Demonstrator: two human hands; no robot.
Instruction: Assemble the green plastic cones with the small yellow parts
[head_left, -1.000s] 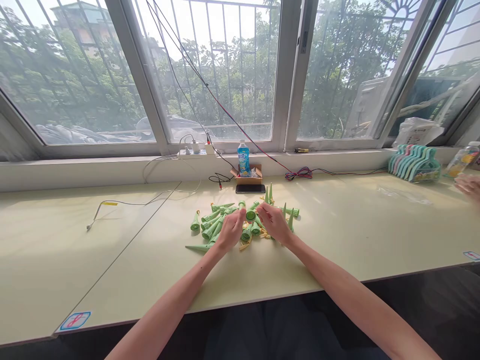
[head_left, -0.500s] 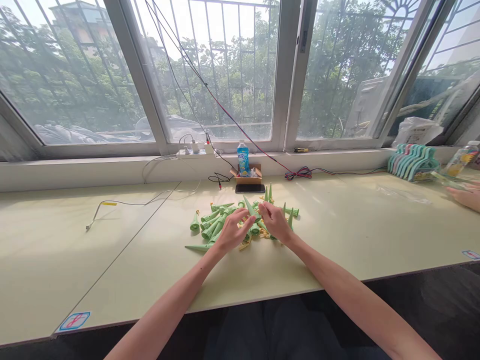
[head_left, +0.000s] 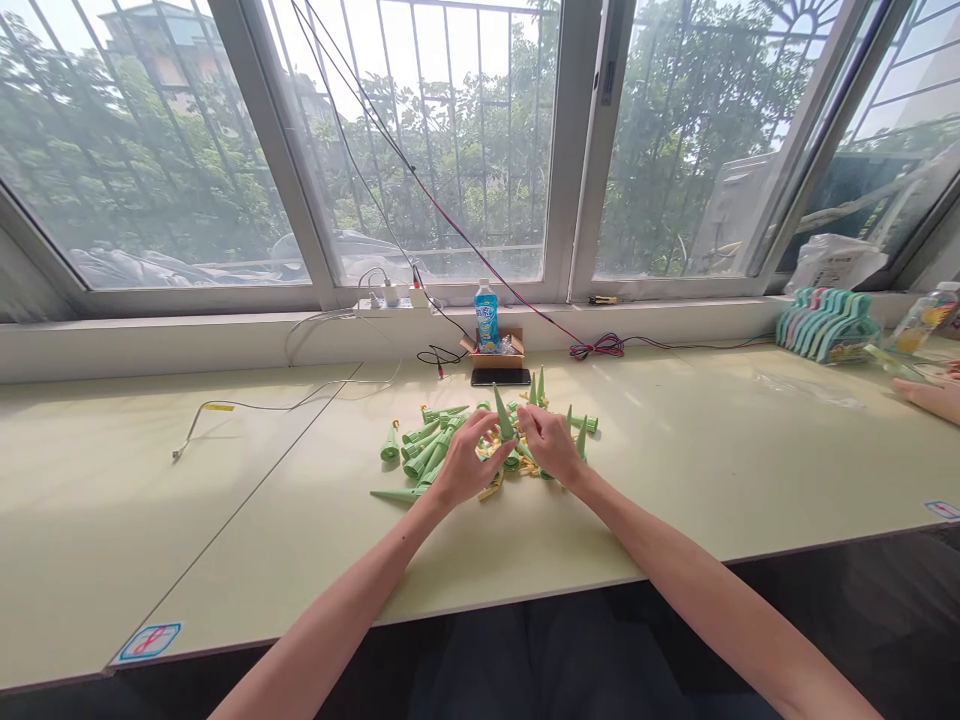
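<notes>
A green plastic plant-watering spike (head_left: 503, 413) stands nearly upright, point up, between my two hands. My left hand (head_left: 469, 462) curls around it, thumb at its base and fingers behind. Against the spike's right side, my right hand (head_left: 552, 440) is closed, its fingertips pinched together; what lies in them is hidden. Around and beneath my hands spreads a pile of similar green spikes (head_left: 431, 450), some lying and others standing point up. Small yellow plastic pieces (head_left: 491, 488) are scattered among them.
Behind the pile lie a black phone (head_left: 500, 377) and a small cardboard box (head_left: 510, 361) with a blue-labelled bottle (head_left: 486, 318). Cables (head_left: 600, 346) run along the wall. At far right are pastel hangers (head_left: 825, 325) and another person's hand (head_left: 926, 397).
The spike between my hands has tipped from leaning left to nearly upright and shifted slightly right. My left fingers have shifted a little around it; my right hand has hardly moved.
</notes>
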